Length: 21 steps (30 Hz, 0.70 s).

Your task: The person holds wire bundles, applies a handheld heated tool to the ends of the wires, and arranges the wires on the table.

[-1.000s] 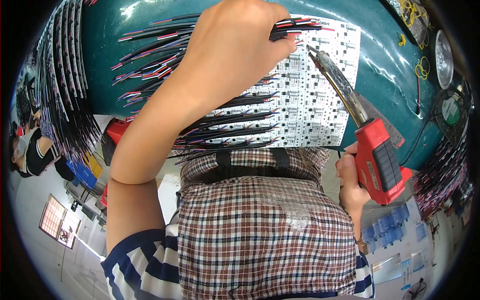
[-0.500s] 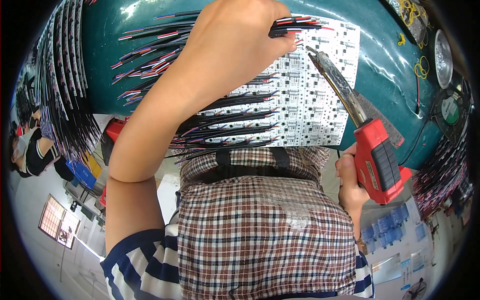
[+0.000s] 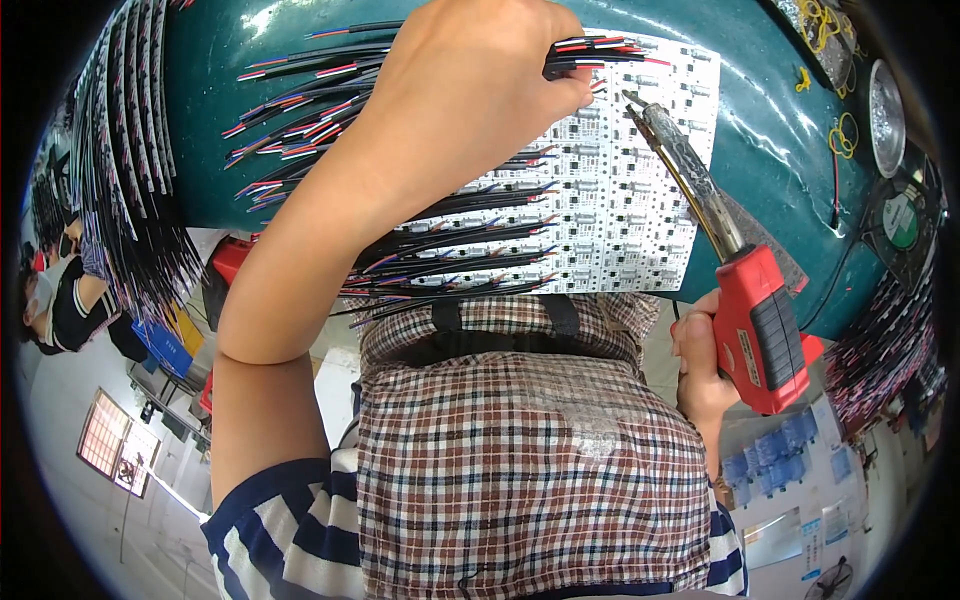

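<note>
My left hand [image 3: 485,75] reaches across the far part of a white circuit board panel [image 3: 610,215], its fingers pinched round a bundle of thin wires [image 3: 605,48] with black sleeves and red, white and blue ends. In my right hand [image 3: 703,368] is a red soldering gun [image 3: 757,325]. Its metal tip points up and left, over the panel just right of my left fingertips and apart from them. Several rows of similar black wires [image 3: 470,232] lie across the panel's left side, their ends among small components. My left forearm hides part of these rows.
A green tabletop [image 3: 790,190] carries the panel. Long wired strips [image 3: 125,130] hang over its left side; more wires [image 3: 885,350] hang at the right. A metal bowl [image 3: 886,118], a small black fan [image 3: 902,222] and yellow wire loops [image 3: 843,136] lie at the right. Another person [image 3: 70,300] is at far left.
The soldering gun has shifted slightly to the right, its tip drawing away from my left fingertips. My left hand and the wire bundle have hardly moved.
</note>
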Motion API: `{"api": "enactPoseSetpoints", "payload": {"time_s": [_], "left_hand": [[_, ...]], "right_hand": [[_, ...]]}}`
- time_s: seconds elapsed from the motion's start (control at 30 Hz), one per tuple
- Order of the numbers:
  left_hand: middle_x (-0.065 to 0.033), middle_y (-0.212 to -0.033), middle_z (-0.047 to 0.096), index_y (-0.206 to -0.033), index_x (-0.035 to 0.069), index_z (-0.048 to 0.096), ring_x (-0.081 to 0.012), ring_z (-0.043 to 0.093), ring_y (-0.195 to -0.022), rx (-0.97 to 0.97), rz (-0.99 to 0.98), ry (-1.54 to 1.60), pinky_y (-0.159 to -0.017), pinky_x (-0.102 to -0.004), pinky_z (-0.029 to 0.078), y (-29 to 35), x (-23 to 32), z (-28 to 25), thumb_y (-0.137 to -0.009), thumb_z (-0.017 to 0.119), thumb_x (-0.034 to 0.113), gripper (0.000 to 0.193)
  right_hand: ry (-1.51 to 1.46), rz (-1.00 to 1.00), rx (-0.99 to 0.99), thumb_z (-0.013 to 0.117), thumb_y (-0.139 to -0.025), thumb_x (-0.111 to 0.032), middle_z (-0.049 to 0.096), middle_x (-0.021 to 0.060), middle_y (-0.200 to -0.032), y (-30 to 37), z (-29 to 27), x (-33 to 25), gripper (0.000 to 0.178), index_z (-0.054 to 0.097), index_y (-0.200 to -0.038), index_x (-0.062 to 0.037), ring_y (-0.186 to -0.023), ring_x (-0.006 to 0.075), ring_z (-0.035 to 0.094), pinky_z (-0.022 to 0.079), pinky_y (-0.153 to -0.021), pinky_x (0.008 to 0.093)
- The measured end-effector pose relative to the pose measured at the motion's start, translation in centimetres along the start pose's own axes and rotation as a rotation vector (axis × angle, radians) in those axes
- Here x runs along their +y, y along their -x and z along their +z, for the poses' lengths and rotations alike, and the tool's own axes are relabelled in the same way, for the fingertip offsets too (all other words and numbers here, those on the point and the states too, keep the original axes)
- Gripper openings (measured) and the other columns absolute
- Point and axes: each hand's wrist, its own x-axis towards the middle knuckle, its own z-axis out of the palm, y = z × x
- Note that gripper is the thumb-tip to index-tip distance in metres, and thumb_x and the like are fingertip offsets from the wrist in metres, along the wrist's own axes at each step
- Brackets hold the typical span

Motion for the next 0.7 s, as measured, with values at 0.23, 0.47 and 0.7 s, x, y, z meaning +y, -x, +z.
{"api": "enactPoseSetpoints", "payload": {"time_s": [0.23,0.47,0.7], "left_hand": [[-0.0219,-0.077,0.065,-0.088,-0.004,0.063,-0.0397,0.063,-0.075,0.065,-0.004,0.06,-0.069,-0.0425,0.049,0.4,0.1,0.4,-0.083,0.065,0.018,0.022],[-0.0182,-0.073,0.06,-0.085,-0.001,0.055,-0.0379,0.06,-0.069,0.092,-0.054,0.06,-0.062,-0.044,0.044,0.5,0.2,-0.1,-0.089,0.062,0.013,0.016],[-0.0149,-0.069,0.06,-0.081,-0.001,0.061,-0.0323,0.058,-0.063,0.496,0.047,-0.258,-0.059,-0.0379,0.046,1.5,3.5,-1.6,-0.082,0.066,0.006,0.009]], "right_hand": [[-0.096,0.027,0.046,0.065,-0.089,-0.011,0.05,0.0025,-0.062,0.0,0.2,0.2,0.021,0.055,-0.099,0.004,-0.046,0.0081,0.042,0.035,-0.045,0.0229],[-0.154,0.007,0.044,0.063,-0.091,-0.008,0.048,0.0028,-0.062,0.0,0.3,0.2,0.021,0.053,-0.102,0.0061,-0.044,0.0078,0.04,0.035,-0.046,0.0238],[-0.089,-0.034,0.037,0.062,-0.09,-0.006,0.047,0.0027,-0.06,1.0,-0.4,1.3,0.019,0.053,-0.102,0.0055,-0.044,0.0078,0.039,0.035,-0.045,0.0241]]}}
